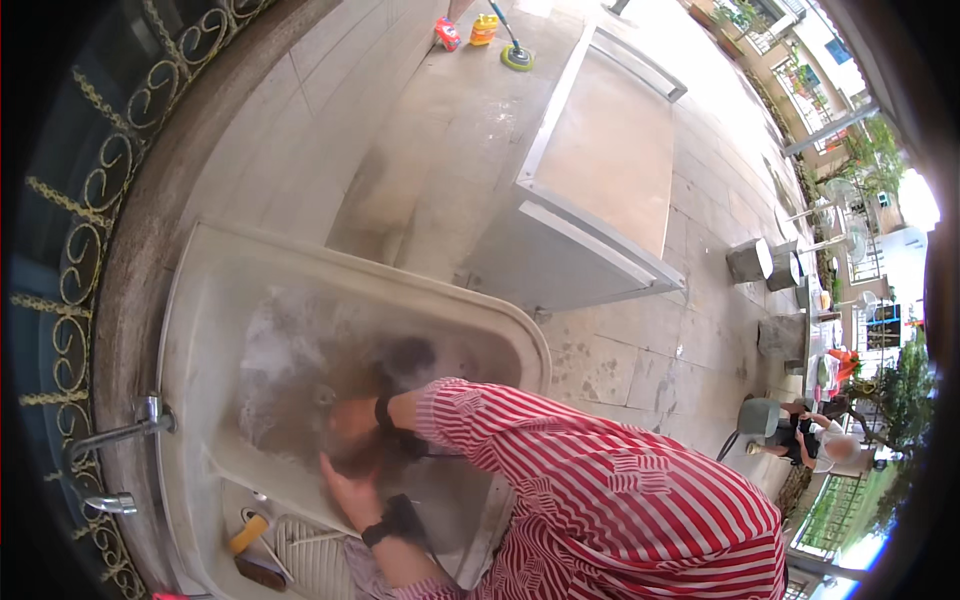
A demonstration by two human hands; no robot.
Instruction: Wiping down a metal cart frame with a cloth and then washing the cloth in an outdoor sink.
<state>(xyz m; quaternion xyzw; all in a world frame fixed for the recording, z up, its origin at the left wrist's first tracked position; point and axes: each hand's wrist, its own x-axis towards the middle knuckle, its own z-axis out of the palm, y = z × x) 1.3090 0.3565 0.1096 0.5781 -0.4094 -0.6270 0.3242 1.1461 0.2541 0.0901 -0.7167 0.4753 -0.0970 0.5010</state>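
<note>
My right hand (354, 424), with a dark band on its wrist, is low inside a pale stone-like wash basin (180, 300). Beside it, nearer the washboard side, is my left hand (352, 491), thumb raised, also banded at the wrist. The two hands are close together around something dark and blurred; what either one holds cannot be told. A dark blurred thing (409, 356) lies in the basin near my right wrist. Cloudy water or foam (277, 345) fills the basin's middle, and haze softens this part of the view. A chrome faucet (112, 442) stands at the basin's far edge.
A ribbed washboard (311, 559) adjoins the basin, with a yellow-handled brush (249, 532) and a dark brush (260, 572). A metal-framed table (600, 150) stands beside it. A mop (517, 56) and a yellow jug (484, 30) are further off. Another person (814, 442) sits far away.
</note>
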